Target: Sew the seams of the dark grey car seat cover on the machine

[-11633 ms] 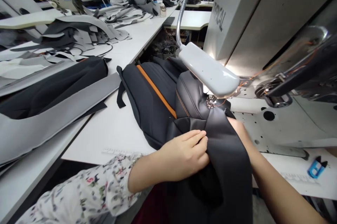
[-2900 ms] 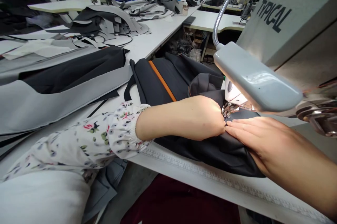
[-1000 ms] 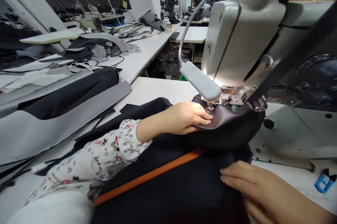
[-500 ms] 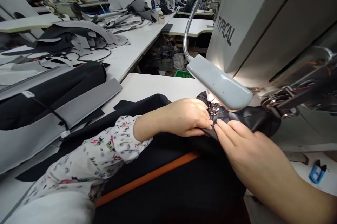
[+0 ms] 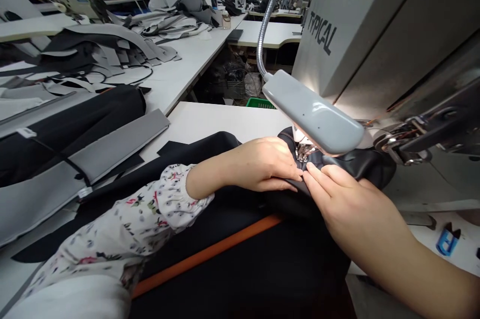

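Note:
A large piece of black leather-like fabric (image 5: 232, 274) with an orange strip (image 5: 210, 254) runs across my lap and up under the presser foot (image 5: 302, 152) of a sewing machine (image 5: 337, 24). My left hand (image 5: 264, 164) grips the fabric just left of the foot, fingers bent together and thumb along the near edge. From the right, my right hand (image 5: 339, 191) pinches the same fabric right in front of the foot, its fingertips almost touching the left ones. The fabric bunches up behind and right of the foot. The needle tip is hard to make out.
A grey lamp (image 5: 313, 111) on a bendable metal neck hangs close above the foot. Grey and black cut pieces (image 5: 112, 49) lie piled on the left table, beside a tied black bundle (image 5: 75, 129). A blue object (image 5: 448, 240) lies at right; a green basket (image 5: 260, 103) stands behind.
The camera view has shifted slightly. Both hands keep their hold close to the presser foot, with the fingertips a little closer together; the fabric has barely moved.

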{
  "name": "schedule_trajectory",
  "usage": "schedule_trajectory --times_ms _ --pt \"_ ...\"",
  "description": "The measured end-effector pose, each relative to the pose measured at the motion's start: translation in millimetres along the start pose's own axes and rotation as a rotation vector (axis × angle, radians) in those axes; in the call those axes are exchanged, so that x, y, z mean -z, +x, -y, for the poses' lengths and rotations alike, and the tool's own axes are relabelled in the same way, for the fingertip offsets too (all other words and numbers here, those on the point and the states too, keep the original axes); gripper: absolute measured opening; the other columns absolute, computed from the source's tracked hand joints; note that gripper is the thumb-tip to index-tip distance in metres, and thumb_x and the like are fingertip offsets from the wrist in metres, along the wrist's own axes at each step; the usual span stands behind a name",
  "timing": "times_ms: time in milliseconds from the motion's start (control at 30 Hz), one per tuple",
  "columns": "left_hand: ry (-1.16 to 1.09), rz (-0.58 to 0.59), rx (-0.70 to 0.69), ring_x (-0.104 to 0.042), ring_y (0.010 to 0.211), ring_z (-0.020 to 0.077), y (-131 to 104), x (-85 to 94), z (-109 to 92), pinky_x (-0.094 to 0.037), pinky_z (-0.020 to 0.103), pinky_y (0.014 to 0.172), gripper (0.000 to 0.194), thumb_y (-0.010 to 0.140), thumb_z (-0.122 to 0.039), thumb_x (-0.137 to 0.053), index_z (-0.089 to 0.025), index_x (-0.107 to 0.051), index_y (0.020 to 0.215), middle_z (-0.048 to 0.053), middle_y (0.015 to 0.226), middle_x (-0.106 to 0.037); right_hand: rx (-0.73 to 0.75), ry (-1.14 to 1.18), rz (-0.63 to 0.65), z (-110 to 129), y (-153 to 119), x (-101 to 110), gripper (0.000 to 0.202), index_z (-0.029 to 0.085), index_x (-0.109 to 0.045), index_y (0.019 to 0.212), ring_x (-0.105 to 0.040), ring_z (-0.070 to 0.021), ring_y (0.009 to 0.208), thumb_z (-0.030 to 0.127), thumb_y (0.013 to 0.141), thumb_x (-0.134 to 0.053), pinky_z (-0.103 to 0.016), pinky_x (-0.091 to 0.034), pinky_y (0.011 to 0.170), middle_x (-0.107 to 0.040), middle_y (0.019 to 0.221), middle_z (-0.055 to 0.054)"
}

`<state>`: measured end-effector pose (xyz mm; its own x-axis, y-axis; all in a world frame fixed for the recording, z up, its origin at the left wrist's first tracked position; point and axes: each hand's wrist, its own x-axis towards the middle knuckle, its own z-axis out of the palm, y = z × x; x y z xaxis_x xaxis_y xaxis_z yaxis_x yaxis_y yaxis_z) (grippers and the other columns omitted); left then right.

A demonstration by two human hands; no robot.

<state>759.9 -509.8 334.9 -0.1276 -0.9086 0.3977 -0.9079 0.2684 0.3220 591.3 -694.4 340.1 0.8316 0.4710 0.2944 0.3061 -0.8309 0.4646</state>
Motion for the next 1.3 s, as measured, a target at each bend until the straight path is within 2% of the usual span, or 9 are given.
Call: schedule_trajectory --times_ms 133,267,367,633,833,967,1100,1200,1300 --pt "0.067 -0.024 0.029 -0.074 0.111 0.0219 -0.9 -2.2 -3.0 -0.054 0.035 0.103 0.028 0.107 -0.033 -0.053 -0.018 -0.075 0.116 0.010 0.115 -0.080 0.004 -0.023 -0.020 -1.3 -0.8 -2.9 0.042 0.005 -0.073 0.111 -0.068 -0.0235 0.086 -0.002 0.085 -0.041 -0.034 -0.045 0.047 -0.077 0.104 -0.012" --pt "0.088 -0.046 0.037 -0.075 0.109 0.0214 -1.4 -3.0 -4.7 -0.056 0.034 0.100 0.028 0.107 -0.033 -0.053 -0.017 -0.075 0.115 0.010 0.114 -0.080 0.001 0.004 -0.007 -5.2 0.6 -3.8 0.032 0.012 -0.072 0.095 -0.065 -0.0224 0.082 0.000 0.080 -0.047 -0.031 -0.042 0.046 -0.076 0.100 -0.011" --pt "0.069 -0.074 0.040 -0.075 0.108 0.0218 -1.8 -3.3 -4.7 -0.056 0.034 0.098 0.027 0.105 -0.032 -0.056 -0.016 -0.075 0.115 0.011 0.113 -0.080 0.009 0.046 -0.008 -7.8 -0.4 -4.5 0.028 0.015 -0.069 0.090 -0.062 -0.0224 0.082 0.001 0.077 -0.049 -0.032 -0.040 0.047 -0.074 0.098 -0.009" --pt "0.092 -0.075 0.028 -0.074 0.112 0.0231 -2.3 -3.2 -7.2 -0.056 0.037 0.100 0.027 0.104 -0.025 -0.051 -0.015 -0.073 0.116 0.011 0.117 -0.079 0.003 0.073 -0.045 -9.9 -2.4 -6.2 0.031 0.014 -0.070 0.093 -0.062 -0.0219 0.084 0.000 0.078 -0.047 -0.031 -0.040 0.048 -0.075 0.100 -0.008" --pt "0.160 -0.082 0.052 -0.075 0.106 0.0219 -2.8 -3.2 -5.9 -0.056 0.036 0.096 0.028 0.106 -0.029 -0.050 -0.017 -0.074 0.115 0.011 0.115 -0.079 0.000 0.087 -0.076 -11.3 1.4 -2.7 0.029 0.013 -0.072 0.089 -0.063 -0.0232 0.080 0.000 0.076 -0.050 -0.033 -0.041 0.047 -0.075 0.104 -0.010" --pt "0.168 -0.109 0.040 -0.075 0.103 0.0226 -3.1 -5.6 -5.9 -0.056 0.036 0.092 0.027 0.104 -0.030 -0.053 -0.016 -0.074 0.112 0.011 0.109 -0.080 -0.012 0.121 -0.076 -12.6 2.2 -1.9 0.029 0.013 -0.072 0.091 -0.063 -0.0234 0.081 0.002 0.077 -0.050 -0.033 -0.042 0.048 -0.075 0.099 -0.009" --pt "0.197 -0.128 0.072 -0.075 0.101 0.0231 -3.8 -10.4 -7.7 -0.055 0.038 0.091 0.025 0.104 -0.033 -0.053 -0.020 -0.073 0.110 0.010 0.107 -0.080 -0.021 0.137 -0.063 -15.5 1.8 -3.7 0.030 0.013 -0.072 0.094 -0.063 -0.0217 0.078 0.000 0.077 -0.050 -0.033 -0.040 0.050 -0.075 0.098 -0.008" --pt "0.195 -0.138 0.075 -0.074 0.101 0.0236 -5.1 -11.4 -11.0 -0.055 0.038 0.091 0.025 0.102 -0.028 -0.051 -0.017 -0.071 0.114 0.010 0.109 -0.080 -0.042 0.146 -0.057 -18.5 0.7 -6.0 0.032 0.015 -0.072 0.096 -0.063 -0.0188 0.078 -0.002 0.080 -0.049 -0.032 -0.036 0.051 -0.076 0.103 -0.007" --pt "0.133 -0.101 0.070 -0.074 0.103 0.0247 -7.1 -7.3 -16.0 -0.055 0.039 0.093 0.032 0.093 -0.019 -0.051 -0.015 -0.068 0.119 0.011 0.113 -0.079 -0.056 0.154 -0.053 -21.1 -1.3 -9.7 0.035 0.016 -0.072 0.100 -0.064 -0.0166 0.077 -0.003 0.086 -0.046 -0.031 -0.035 0.054 -0.076 0.105 -0.006"
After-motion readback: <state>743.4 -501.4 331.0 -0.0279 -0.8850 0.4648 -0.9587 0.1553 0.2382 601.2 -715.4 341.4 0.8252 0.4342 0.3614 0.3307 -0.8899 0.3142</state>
